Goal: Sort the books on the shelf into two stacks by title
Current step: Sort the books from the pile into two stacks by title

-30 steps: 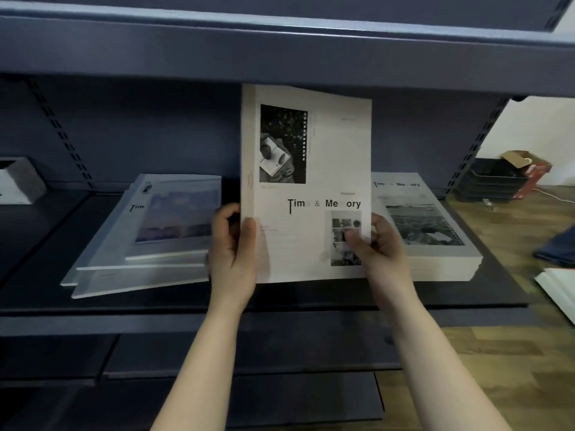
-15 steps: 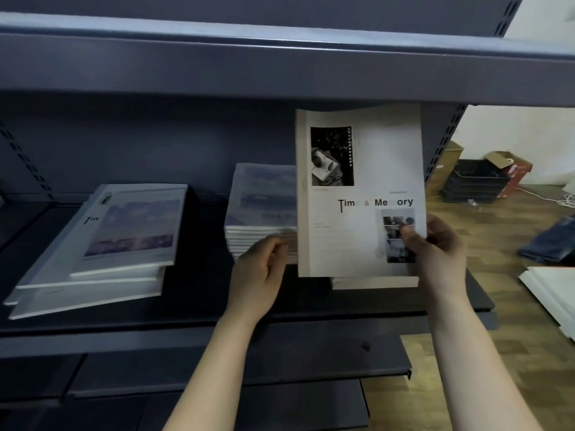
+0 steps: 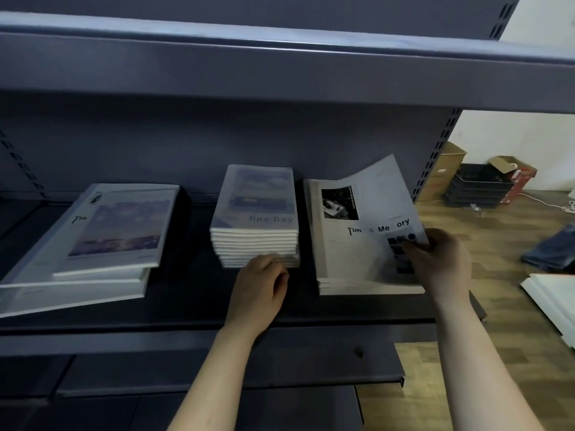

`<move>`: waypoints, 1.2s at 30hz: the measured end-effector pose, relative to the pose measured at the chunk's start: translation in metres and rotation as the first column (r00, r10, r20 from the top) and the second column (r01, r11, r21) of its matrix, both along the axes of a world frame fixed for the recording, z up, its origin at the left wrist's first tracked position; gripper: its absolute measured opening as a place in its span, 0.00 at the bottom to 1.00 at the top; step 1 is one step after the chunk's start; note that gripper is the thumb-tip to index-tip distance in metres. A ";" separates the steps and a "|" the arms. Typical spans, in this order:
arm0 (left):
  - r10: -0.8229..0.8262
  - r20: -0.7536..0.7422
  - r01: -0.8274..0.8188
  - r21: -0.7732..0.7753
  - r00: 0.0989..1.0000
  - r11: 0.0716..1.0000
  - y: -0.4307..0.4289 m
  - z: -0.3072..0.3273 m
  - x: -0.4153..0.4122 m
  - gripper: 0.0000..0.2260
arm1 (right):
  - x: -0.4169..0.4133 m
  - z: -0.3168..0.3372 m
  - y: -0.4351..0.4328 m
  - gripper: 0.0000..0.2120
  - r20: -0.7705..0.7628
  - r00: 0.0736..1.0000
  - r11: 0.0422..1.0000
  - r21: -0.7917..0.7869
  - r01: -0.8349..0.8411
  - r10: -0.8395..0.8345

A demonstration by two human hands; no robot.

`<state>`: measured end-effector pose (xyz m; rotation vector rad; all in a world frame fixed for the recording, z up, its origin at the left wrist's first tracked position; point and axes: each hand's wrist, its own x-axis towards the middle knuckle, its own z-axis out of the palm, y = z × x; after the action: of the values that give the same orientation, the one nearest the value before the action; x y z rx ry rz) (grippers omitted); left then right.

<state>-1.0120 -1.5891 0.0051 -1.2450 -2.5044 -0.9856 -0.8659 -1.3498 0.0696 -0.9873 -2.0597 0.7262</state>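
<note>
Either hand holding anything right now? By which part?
Right hand pinches the Time & Memory book at its lower right corner. Left hand rests against the front of the fine Day stack; whether it grips cannot be told.

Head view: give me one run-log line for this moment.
right hand: pinches Time & Memory book corner, book lying on right stack | left hand: touching fine Day stack front | left pile: askew

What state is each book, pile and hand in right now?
Time & Memory book: on right stack, right edge lifted, curled
right stack: flat, neat
Fine Day stack: neat, squared
left pile: loose, askew
left hand: rests against Fine Day stack, holding nothing
right hand: pinches the book's lifted edge
</note>
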 end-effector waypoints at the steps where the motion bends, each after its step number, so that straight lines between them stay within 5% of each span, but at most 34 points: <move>1: 0.002 -0.005 -0.002 -0.004 1.000 1.000 0.000 0.000 0.000 0.04 | 0.000 -0.003 0.003 0.04 0.019 1.000 1.000 -0.014 0.001 -0.001; 8: 0.018 -0.036 -0.019 -0.028 0.999 0.999 0.000 -0.002 0.000 0.03 | 0.006 -0.010 0.009 0.18 0.043 0.998 0.999 0.022 0.045 -0.046; 14: 0.032 -0.052 -0.034 -0.045 0.998 0.998 0.001 -0.004 0.000 0.03 | 0.015 -0.003 0.005 0.10 0.066 0.983 0.985 -0.004 -0.170 0.170; 20: 0.040 -0.052 -0.043 -0.048 0.998 0.998 0.002 -0.005 0.000 0.03 | 0.030 0.000 0.002 0.39 0.244 0.866 0.899 -0.118 -0.421 0.438; 36: 0.058 -0.021 -0.059 -0.044 0.998 0.997 0.000 -0.005 0.001 0.04 | 0.013 -0.005 0.009 0.30 0.195 0.903 0.924 -0.066 -0.376 0.382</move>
<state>-1.0105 -1.5891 0.0004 -1.1806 -2.5461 -0.9046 -0.8526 -1.3409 0.0647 -0.7015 -2.4681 0.8815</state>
